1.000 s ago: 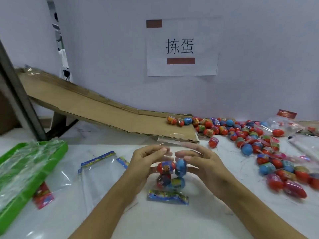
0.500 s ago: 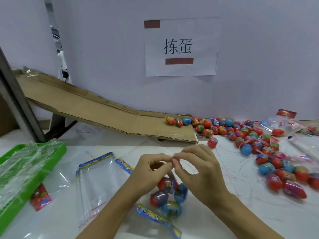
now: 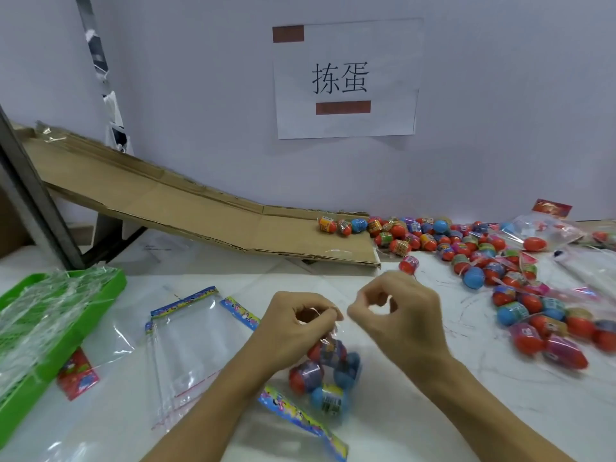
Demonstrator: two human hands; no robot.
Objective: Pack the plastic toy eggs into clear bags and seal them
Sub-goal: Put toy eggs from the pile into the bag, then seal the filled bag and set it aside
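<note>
Head view, left to right: a green plastic tray (image 3: 100, 288) holding crumpled film, then flat empty clear bags (image 3: 196, 345) on the white table (image 3: 433, 428). The left hand (image 3: 293, 331) pinches the top of a clear bag of four red and blue plastic toy eggs (image 3: 328, 371) resting on the table. The right hand (image 3: 400, 315), just beside, pinches thumb to forefinger; what it holds is unclear. Loose colourful plastic eggs (image 3: 500, 281) lie heaped further right.

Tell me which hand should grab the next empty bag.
Probably the left hand: the empty bags lie just beside it on its own side, though it pinches the filled bag. The right hand would cross over.
</note>
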